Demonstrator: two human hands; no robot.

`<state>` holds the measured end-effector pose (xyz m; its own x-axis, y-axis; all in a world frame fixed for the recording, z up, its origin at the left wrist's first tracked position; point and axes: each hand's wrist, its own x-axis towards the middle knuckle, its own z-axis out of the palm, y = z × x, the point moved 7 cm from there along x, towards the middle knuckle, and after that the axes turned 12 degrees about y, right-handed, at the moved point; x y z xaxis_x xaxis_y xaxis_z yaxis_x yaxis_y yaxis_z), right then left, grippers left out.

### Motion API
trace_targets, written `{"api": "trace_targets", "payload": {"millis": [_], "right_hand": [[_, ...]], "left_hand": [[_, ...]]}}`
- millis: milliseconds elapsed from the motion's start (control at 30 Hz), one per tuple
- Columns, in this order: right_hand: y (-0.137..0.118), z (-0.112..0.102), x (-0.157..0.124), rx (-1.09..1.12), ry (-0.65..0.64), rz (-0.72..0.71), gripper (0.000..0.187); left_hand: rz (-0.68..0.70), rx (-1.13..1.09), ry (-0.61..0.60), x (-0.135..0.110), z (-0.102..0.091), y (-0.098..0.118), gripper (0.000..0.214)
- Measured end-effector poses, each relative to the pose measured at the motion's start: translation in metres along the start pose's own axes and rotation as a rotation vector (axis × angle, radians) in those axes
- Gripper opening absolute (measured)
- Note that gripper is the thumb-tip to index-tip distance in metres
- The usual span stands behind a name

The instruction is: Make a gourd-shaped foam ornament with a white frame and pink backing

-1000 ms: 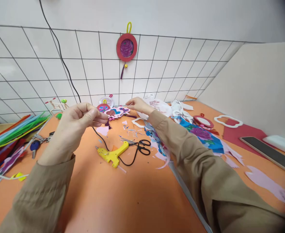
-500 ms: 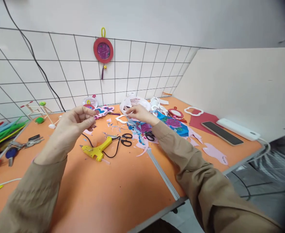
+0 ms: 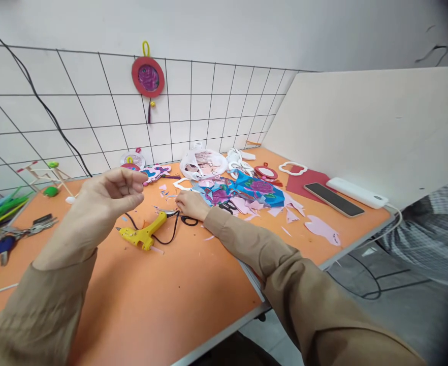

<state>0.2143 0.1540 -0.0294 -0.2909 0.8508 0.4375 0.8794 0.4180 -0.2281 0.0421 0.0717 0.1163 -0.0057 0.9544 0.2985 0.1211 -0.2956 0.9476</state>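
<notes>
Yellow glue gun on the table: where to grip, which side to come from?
Probably the handle, from the right: the glue gun lies flat, handle slanting toward the right hand, nozzle pointing left, away from it.

A yellow plastic glue gun (image 3: 142, 236) lies on its side, nozzle leftward, with black-handled metal scissors (image 3: 190, 224), partly hidden, just beyond its grip, blades pointing left and one finger loop visible to its right.

The person's right hand (image 3: 190, 205) is at the black scissors (image 3: 189, 221) beside a yellow glue gun (image 3: 144, 235) on the orange table (image 3: 151, 295); the left hand (image 3: 104, 203) hovers, loosely curled, at left.
</notes>
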Motion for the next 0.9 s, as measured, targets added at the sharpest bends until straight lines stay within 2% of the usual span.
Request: {"api": "trace_targets", "payload": {"millis": [200, 467, 600, 700, 800, 900], "right_hand": [[-0.005, 0.009, -0.001, -0.056, -0.039, -0.074, 0.024], [-0.009, 0.009, -0.002, -0.075, -0.065, -0.084, 0.024], [-0.008, -0.003, 0.003, -0.071, -0.071, -0.047, 0.023], [0.022, -0.038, 0.01, -0.093, -0.042, 0.06, 0.019], [0.079, -0.081, 0.007, -0.144, -0.019, 0.234, 0.012], [0.131, -0.106, -0.006, -0.129, 0.006, 0.355, 0.02]], "left_hand": [[-0.016, 0.015, 0.017, -0.004, -0.001, 0.004, 0.024], [-0.001, 0.102, -0.006, -0.002, -0.001, -0.009, 0.024], [-0.014, 0.074, 0.005, -0.002, -0.001, -0.006, 0.022], [-0.014, 0.095, 0.039, -0.003, -0.004, 0.001, 0.021], [0.04, 0.166, 0.088, -0.003, -0.01, 0.007, 0.013], [0.072, 0.169, 0.101, -0.002, -0.013, 0.011, 0.006]]}}
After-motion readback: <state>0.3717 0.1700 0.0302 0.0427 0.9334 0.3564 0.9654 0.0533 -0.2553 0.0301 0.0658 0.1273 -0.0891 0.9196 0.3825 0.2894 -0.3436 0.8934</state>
